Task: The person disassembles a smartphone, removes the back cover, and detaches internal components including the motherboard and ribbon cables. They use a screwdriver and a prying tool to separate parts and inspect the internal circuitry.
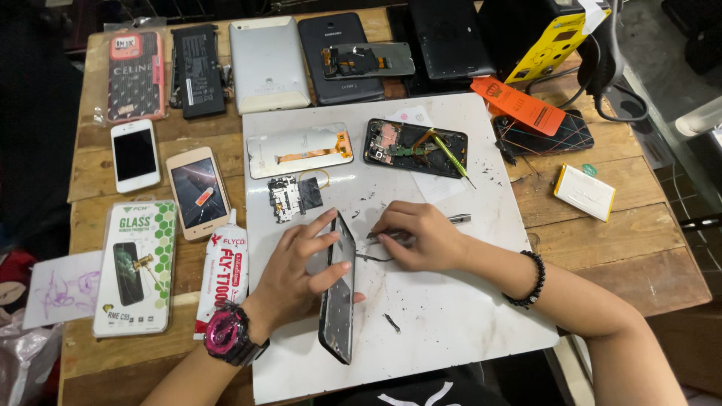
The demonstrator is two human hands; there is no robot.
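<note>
Nearest the camera, one dark phone frame (339, 301) stands on edge on the white work mat (451, 316), glossy and black, tilted slightly. One left hand (297, 263) grips it with fingers curled round. One right hand (421, 237) pinches metal tweezers (421, 229) beside its top. Behind lie two intact phones (135, 154), one opened phone (415, 146), one glue tube (226, 267).

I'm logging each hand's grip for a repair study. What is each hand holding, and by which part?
The left hand holds the black phone frame on edge by its upper end. The right hand pinches metal tweezers along their middle.
</note>
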